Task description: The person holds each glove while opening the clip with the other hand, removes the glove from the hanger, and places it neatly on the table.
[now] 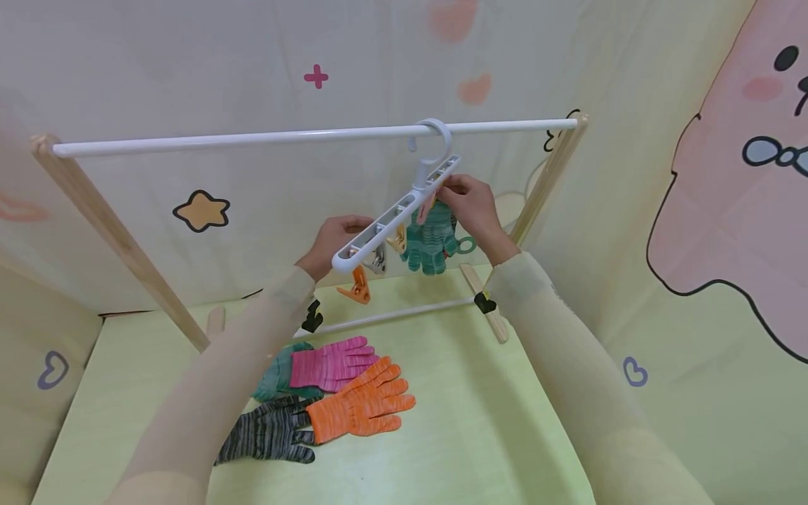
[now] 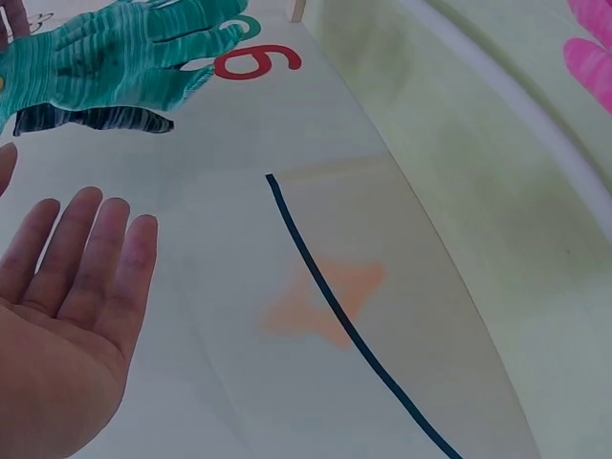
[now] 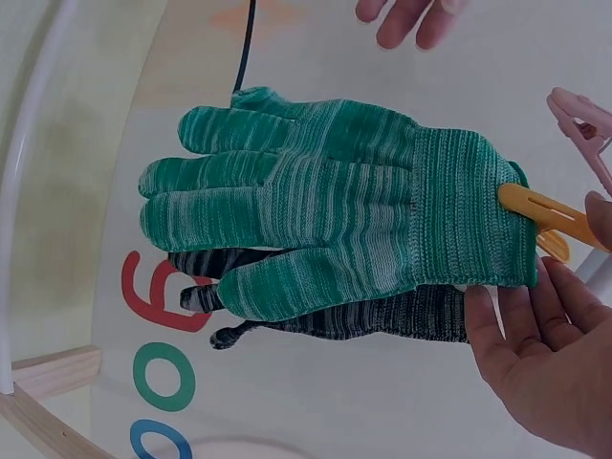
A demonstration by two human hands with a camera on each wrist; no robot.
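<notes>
A white hanger [image 1: 398,212] hangs by its hook from a white rod, its bar slanting toward me. At its far end my right hand [image 1: 476,207] pinches a yellow-orange clothespin [image 3: 550,214], which grips the cuff of a green striped glove [image 3: 330,206]. Behind that glove hangs a black-and-grey glove [image 3: 411,314], partly covered. My left hand [image 2: 72,316] has straight fingers and holds nothing; it is beside the hanger's near half. Along the bar dangle a pink clothespin [image 3: 583,124], a pale yellow one [image 1: 399,240], a grey one [image 1: 377,261] and an orange one [image 1: 358,287].
The rod [image 1: 252,139] spans two wooden posts [image 1: 126,245], with a lower white bar [image 1: 404,313] near the table. On the table [image 1: 442,449] lie a pink glove [image 1: 331,366], an orange glove [image 1: 366,405], a green glove [image 1: 275,376] and a grey-black glove [image 1: 265,433], overlapping.
</notes>
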